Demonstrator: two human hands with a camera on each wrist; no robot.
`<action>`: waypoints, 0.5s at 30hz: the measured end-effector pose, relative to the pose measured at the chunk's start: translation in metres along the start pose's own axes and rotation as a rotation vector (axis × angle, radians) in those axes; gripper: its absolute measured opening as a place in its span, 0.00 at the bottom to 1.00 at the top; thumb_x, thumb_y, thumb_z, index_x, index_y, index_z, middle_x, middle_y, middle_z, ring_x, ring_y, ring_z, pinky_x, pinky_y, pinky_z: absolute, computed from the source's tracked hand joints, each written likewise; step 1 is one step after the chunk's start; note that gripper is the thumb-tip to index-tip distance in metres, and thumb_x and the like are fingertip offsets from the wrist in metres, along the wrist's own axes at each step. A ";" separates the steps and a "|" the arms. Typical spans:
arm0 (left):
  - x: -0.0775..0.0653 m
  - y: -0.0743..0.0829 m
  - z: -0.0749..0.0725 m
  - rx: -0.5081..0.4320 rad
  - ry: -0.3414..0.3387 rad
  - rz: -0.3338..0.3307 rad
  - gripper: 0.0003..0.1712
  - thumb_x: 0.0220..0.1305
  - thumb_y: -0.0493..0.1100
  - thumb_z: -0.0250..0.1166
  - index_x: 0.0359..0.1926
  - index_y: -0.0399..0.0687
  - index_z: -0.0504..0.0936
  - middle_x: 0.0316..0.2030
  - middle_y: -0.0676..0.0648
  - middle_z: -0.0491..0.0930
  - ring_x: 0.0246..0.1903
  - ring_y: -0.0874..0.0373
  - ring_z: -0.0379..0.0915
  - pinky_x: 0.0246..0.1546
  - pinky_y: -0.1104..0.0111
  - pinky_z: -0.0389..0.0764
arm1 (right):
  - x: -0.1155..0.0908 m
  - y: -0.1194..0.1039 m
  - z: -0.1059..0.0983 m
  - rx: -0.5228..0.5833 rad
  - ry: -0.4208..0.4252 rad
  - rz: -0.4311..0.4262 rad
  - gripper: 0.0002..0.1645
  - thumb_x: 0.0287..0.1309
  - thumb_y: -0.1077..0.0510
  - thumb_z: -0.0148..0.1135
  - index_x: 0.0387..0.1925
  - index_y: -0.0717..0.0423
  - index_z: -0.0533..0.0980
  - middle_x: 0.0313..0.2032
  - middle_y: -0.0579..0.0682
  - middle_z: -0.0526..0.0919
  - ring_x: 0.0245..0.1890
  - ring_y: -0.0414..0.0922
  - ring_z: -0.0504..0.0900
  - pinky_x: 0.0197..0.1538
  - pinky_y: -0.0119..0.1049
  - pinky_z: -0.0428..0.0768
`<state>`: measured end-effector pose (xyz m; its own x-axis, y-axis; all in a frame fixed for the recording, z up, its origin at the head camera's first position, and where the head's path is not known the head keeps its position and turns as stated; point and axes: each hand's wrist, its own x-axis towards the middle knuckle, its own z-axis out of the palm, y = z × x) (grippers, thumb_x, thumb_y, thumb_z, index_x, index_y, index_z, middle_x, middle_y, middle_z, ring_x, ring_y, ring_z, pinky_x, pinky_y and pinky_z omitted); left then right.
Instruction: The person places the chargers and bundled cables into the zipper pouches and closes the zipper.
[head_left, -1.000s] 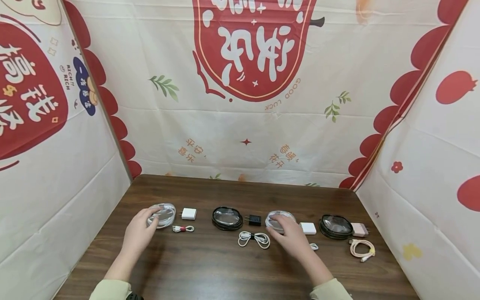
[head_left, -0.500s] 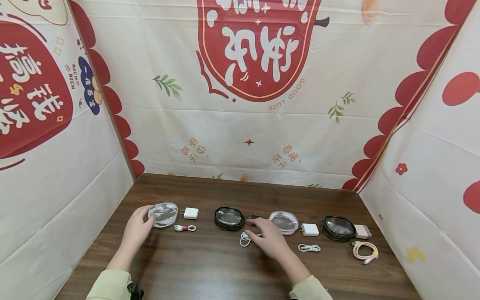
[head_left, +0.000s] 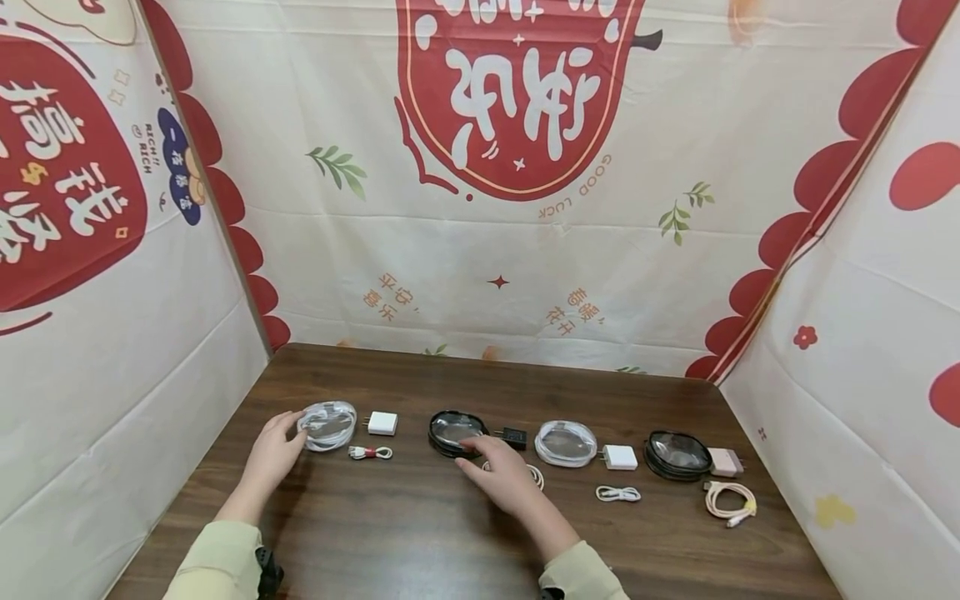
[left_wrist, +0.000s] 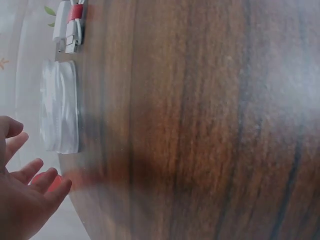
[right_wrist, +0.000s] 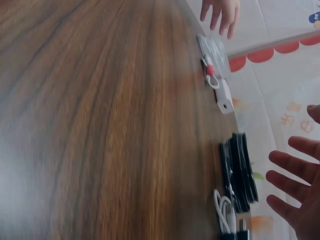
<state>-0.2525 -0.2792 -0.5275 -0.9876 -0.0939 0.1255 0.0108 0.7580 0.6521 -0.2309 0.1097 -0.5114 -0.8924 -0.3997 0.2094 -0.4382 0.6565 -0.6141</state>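
A round clear pouch with a white rim (head_left: 327, 427) lies at the left of the wooden table. Beside its left edge is my left hand (head_left: 272, 450), fingertips right at the rim. In the left wrist view those fingers (left_wrist: 47, 181) are spread and loosely bent, with nothing in them. My right hand (head_left: 501, 475) hovers at the right edge of a round clear pouch with a black rim (head_left: 450, 432), overlapping it in the head view. The right wrist view shows its fingers (right_wrist: 287, 161) straight and apart, holding nothing. This hand partly hides a bundled white cable (head_left: 536, 477).
White plug adapters (head_left: 382, 423) (head_left: 619, 457), a black adapter (head_left: 513, 437) and a pink adapter (head_left: 724, 462) stand in the row. More pouches, white-rimmed (head_left: 566, 443) and black-rimmed (head_left: 677, 456), lie rightward. Coiled cables (head_left: 371, 452) (head_left: 618, 494) (head_left: 730, 502) lie in front. Printed cloth (head_left: 480, 250) encloses the table.
My right hand has moved left from the right-hand white-rimmed pouch, past the bundled cable, to the black-rimmed pouch. My left hand has drawn back slightly from over its pouch to its left edge.
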 end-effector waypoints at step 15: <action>0.009 -0.011 0.008 0.072 -0.036 0.080 0.23 0.58 0.30 0.58 0.56 0.25 0.75 0.58 0.22 0.67 0.60 0.28 0.61 0.60 0.42 0.63 | 0.014 -0.015 0.035 0.027 -0.046 -0.010 0.23 0.66 0.44 0.57 0.54 0.54 0.79 0.49 0.46 0.82 0.52 0.45 0.78 0.57 0.43 0.74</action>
<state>-0.2629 -0.2827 -0.5396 -0.9892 -0.0089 0.1466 0.0795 0.8069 0.5854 -0.2329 0.0713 -0.5260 -0.8818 -0.4356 0.1805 -0.4433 0.6353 -0.6324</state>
